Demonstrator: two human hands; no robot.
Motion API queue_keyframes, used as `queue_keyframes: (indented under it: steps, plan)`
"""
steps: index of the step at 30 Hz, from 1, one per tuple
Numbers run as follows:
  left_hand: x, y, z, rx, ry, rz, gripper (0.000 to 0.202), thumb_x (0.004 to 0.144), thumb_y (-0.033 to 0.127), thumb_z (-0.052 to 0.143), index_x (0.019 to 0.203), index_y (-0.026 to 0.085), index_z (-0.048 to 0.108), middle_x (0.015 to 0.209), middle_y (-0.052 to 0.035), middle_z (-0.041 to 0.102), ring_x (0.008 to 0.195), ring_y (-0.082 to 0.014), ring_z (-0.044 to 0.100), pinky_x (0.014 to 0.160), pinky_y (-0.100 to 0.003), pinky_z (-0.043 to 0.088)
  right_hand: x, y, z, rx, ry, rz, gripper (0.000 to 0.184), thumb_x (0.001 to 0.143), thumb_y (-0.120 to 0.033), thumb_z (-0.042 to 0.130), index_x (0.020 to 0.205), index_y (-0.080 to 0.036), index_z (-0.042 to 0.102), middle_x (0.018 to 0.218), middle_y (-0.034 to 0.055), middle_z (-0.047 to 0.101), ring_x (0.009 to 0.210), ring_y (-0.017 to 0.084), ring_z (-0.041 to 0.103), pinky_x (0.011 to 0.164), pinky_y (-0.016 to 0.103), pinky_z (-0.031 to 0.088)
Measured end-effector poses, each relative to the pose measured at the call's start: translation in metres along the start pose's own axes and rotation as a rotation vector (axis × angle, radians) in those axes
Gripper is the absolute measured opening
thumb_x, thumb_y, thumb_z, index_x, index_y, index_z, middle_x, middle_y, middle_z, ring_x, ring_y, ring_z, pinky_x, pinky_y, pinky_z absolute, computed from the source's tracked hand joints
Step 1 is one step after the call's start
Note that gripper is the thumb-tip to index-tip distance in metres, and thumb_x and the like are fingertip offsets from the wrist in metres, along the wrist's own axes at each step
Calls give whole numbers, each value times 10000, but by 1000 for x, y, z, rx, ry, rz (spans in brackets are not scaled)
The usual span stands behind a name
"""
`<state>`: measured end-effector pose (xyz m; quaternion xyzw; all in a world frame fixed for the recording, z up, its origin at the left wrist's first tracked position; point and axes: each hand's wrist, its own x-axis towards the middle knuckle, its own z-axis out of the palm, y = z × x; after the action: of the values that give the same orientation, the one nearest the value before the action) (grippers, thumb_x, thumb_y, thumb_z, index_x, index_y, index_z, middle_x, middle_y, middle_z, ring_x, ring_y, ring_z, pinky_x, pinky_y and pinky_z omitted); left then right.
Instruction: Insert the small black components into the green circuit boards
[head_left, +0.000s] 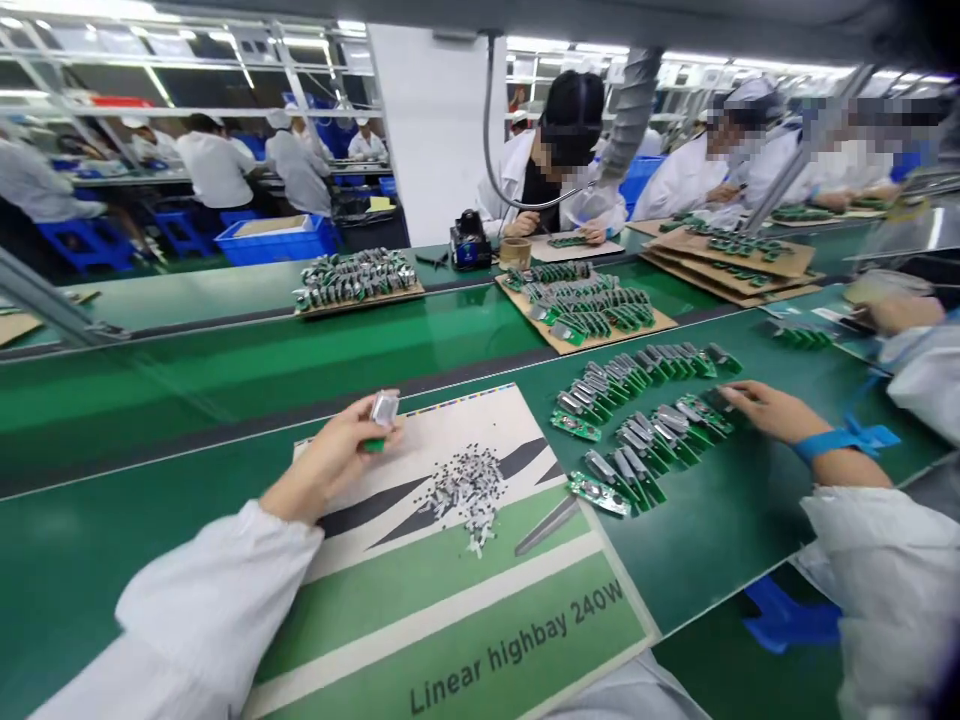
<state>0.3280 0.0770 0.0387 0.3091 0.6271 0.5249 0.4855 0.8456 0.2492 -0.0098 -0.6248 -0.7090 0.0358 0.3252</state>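
My left hand (334,450) is closed on a small circuit board (384,410) with a silvery metal part and a green edge. It holds the board above the far left of a printed cardboard sheet (525,640). My right hand (772,408), with a blue wrist strap (844,440), reaches to the right end of the nearer row of circuit boards (652,440). Its fingertips pinch a board there, mostly hidden by the fingers. On the sheet lie a pile of tiny black and white pieces (469,485) and metal tweezers (551,525).
Another row of boards (630,375) curves behind the nearer one. Boards fill cardboard trays (559,340) across the green line, and more cardboard (750,280) is stacked at right. A co-worker (559,150) works opposite; another person's hand (907,312) is at far right.
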Motion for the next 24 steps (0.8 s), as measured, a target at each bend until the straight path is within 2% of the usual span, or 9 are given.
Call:
queue_keyframes:
  steps: [3, 4, 6, 8, 10, 13, 17, 21, 24]
  plan:
    - [-52, -25, -4, -240, 2, -118, 352, 690, -51, 553, 961, 156, 637, 880, -40, 612, 768, -133, 654, 742, -236, 600, -7, -28, -2, -38, 7, -52, 438, 881, -551, 498, 647, -195, 600, 563, 86, 579, 593, 253, 624, 523, 359, 445]
    - [-65, -32, -3, -315, -24, -163, 315, 700, -39, 566, 941, 149, 642, 865, -41, 611, 755, -131, 648, 715, -227, 597, -13, -45, 1, -31, 13, -95, 420, 878, -544, 498, 692, -186, 612, 619, 121, 606, 642, 291, 636, 540, 386, 444]
    - [-83, -44, 0, -405, -101, -227, 248, 735, 23, 619, 948, 148, 645, 861, -41, 615, 718, -121, 626, 612, -195, 569, -33, -90, 11, 25, -32, -233, 334, 899, -465, 498, 833, -168, 634, 783, 149, 651, 746, 301, 645, 613, 404, 462]
    - [-94, -52, 5, -403, -162, -225, 195, 767, 129, 674, 955, 161, 636, 862, -31, 614, 670, -101, 592, 521, -168, 508, -60, -144, 26, 125, -140, -427, 195, 898, -359, 540, 854, -190, 629, 830, 104, 662, 787, 259, 639, 678, 389, 489]
    - [-99, -58, 8, -387, -181, -194, 171, 773, 216, 705, 915, 168, 621, 839, -13, 603, 639, -83, 557, 498, -161, 461, -86, -196, 41, 223, -348, -666, 73, 856, -246, 615, 788, -225, 632, 806, 32, 670, 802, 212, 630, 716, 347, 510]
    - [-100, -63, 12, -358, -177, -140, 204, 766, 273, 716, 899, 171, 600, 837, -3, 593, 638, -81, 533, 520, -178, 435, -113, -251, 59, 300, -597, -920, 135, 780, -135, 710, 726, -233, 635, 741, -21, 657, 766, 177, 612, 692, 305, 511]
    - [-99, -66, 13, -333, -192, -114, 223, 785, 289, 687, 942, 176, 577, 835, 1, 583, 635, -89, 520, 542, -203, 417, -124, -277, 77, 290, -769, -1044, 143, 729, -125, 776, 730, -200, 654, 733, 4, 653, 739, 197, 588, 674, 335, 490]
    - [-99, -67, 13, -309, -217, -100, 205, 809, 305, 658, 928, 167, 565, 835, -1, 573, 621, -90, 502, 539, -215, 397, -125, -282, 86, 268, -858, -1051, 103, 753, -169, 768, 804, -183, 679, 804, 37, 647, 789, 208, 559, 708, 344, 465]
    - [-99, -69, 12, -303, -250, -121, 213, 816, 315, 652, 939, 168, 560, 844, -6, 570, 631, -96, 507, 550, -223, 396, -128, -283, 88, 260, -902, -1038, 82, 769, -156, 752, 781, -180, 674, 829, 44, 617, 787, 197, 527, 703, 323, 439]
